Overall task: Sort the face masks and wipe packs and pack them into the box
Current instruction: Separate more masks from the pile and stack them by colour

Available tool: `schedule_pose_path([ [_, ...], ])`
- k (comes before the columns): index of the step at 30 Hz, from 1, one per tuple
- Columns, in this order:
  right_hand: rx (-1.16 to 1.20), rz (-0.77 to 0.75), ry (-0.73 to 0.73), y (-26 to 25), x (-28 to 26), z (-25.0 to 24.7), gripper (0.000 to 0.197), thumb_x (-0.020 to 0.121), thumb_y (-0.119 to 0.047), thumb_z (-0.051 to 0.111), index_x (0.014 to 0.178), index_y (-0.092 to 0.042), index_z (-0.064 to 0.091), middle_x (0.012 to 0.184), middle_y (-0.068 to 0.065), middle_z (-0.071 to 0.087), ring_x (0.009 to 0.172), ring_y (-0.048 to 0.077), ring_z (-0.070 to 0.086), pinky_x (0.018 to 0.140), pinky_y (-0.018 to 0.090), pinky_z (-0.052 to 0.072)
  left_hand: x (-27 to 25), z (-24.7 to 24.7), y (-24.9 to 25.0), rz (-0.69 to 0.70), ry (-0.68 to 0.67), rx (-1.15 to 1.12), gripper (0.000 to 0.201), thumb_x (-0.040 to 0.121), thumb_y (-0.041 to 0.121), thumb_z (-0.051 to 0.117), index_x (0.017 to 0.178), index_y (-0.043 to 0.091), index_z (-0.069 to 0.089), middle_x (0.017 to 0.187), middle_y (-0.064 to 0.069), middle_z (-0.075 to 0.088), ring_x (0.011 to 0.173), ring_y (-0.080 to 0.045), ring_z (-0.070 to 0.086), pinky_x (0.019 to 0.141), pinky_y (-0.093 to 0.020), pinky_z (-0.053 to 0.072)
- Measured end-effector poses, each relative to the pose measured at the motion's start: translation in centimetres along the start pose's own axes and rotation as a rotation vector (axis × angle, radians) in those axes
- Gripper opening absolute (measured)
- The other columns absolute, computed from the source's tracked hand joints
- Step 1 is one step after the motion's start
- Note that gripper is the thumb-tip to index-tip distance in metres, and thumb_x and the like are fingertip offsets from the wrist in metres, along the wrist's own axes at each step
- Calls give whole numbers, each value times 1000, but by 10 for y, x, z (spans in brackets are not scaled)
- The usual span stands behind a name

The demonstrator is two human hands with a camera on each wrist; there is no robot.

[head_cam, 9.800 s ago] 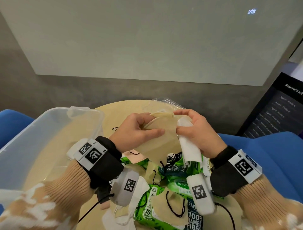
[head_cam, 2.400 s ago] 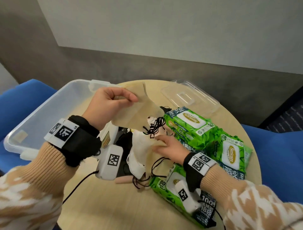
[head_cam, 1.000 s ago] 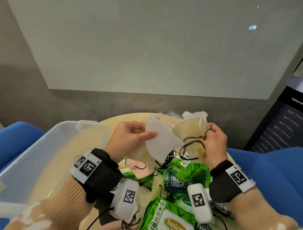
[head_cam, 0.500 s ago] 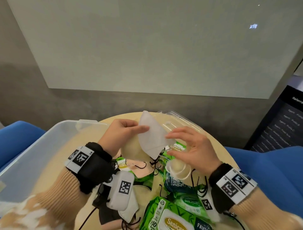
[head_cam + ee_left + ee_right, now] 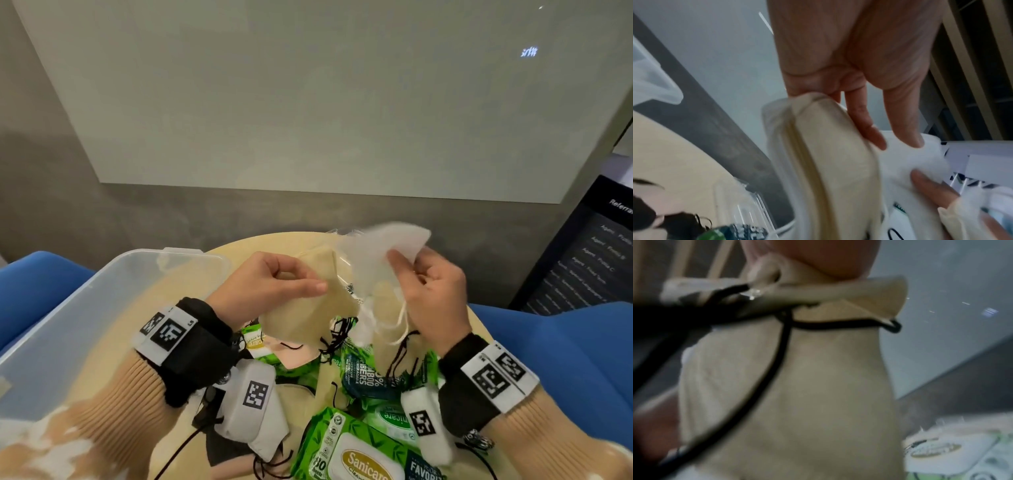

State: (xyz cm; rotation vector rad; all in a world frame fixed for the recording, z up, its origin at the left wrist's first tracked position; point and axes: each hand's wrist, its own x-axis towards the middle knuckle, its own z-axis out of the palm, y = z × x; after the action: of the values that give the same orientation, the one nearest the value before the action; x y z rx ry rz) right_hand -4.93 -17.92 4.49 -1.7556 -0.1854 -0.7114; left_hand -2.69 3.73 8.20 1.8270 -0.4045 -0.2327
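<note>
My sleeves are covering much of the clear box [image 5: 102,291]; the nearest wipe pack [image 5: 356,455] is running off the bottom edge; my right wrist view is blurring.

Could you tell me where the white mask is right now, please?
In the head view the white mask is up in the right hand, above the table's far edge, just right of the beige mask held by the left hand.

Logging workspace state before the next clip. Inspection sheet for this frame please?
Surface: round wooden table, crowded.
Job's things: clear plastic box at left, nothing seen inside; green wipe packs and loose masks piled near the person.
Clutter: clear lid at the table's far edge.
Grippers: left hand pinches a beige mask; right hand holds a white mask.
Cables: black wrist-camera cable.
Surroundings: blue seats, grey wall.
</note>
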Motion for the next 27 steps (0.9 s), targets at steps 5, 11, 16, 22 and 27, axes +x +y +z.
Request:
schedule_pose_path([
  [5,68,299,-67,8,13,-13,20,93,-10,56,96,-28,64,86,-5,73,75,10,69,71,28,54,0,-11,-1,133,-75,134,34,61,23,85,62,27,51,62,-1,44,59,-16,38,53,-25,36],
  [11,163,328,-375,-1,6,-6,33,93,-4,55,111,-32,61,90,1,74,79,20,67,77,35,54,-1,-9,6,170,-186,-27,40,76,9,74,101,17,43,84,-21,64,69,-24,59,61,-36,54],
  [16,260,299,-510,-13,1,1,40,82,-19,55,110,-46,63,97,10,73,90,32,68,82,45,56,1,2,10,242,-139,-46,41,78,15,65,113,26,46,90,-24,60,75,-26,59,65,-45,54],
  [22,352,325,-624,-24,-5,2,46,97,10,33,118,-25,53,66,-6,70,54,1,63,52,13,48,4,12,10,277,-101,-14,41,80,15,63,116,26,46,95,-13,63,79,-16,61,70,-36,55],
  [27,381,337,-668,-32,-6,1,46,97,12,28,118,-23,48,49,-12,61,41,-3,55,43,7,41,6,19,6,319,-67,-14,38,86,7,64,116,23,46,97,-7,63,79,-11,61,70,-29,54],
])
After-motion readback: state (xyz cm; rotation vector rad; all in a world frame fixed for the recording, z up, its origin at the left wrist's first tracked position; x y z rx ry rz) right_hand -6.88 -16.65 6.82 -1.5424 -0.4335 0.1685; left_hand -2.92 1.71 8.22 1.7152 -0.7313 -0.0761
